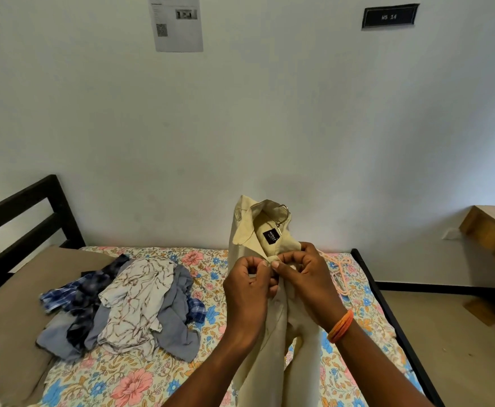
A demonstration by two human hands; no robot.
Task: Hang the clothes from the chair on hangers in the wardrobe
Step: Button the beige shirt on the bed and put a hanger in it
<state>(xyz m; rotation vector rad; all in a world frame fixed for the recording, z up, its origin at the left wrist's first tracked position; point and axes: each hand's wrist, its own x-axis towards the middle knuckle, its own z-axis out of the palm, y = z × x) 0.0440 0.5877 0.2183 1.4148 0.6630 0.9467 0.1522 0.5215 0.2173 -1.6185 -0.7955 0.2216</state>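
Cream shirt (272, 333) hangs upright in front of you over the near right part of the bed, held up at its placket just below the collar. Your left hand (247, 284) pinches the fabric edge between thumb and curled fingers, and your right hand (305, 277) pinches the facing edge, the two sets of fingertips touching at the top button area. An orange band (340, 326) circles your right wrist. Inside the open collar you can see a dark brand label (271, 235), and a metal hanger hook (283, 214) rises just above it. To the right of your hands, an orange plastic hanger (340, 274) lies on the floral bedsheet (140, 377). To the left, a heap of clothes (123, 306) sits on the sheet: a white patterned shirt on top, grey and blue checked garments under it. Farther left lies a brown pillow (8, 318) beside the dark headboard (20, 210). On the far wall hang a printed sheet (177, 22) and a black sign (390, 16).
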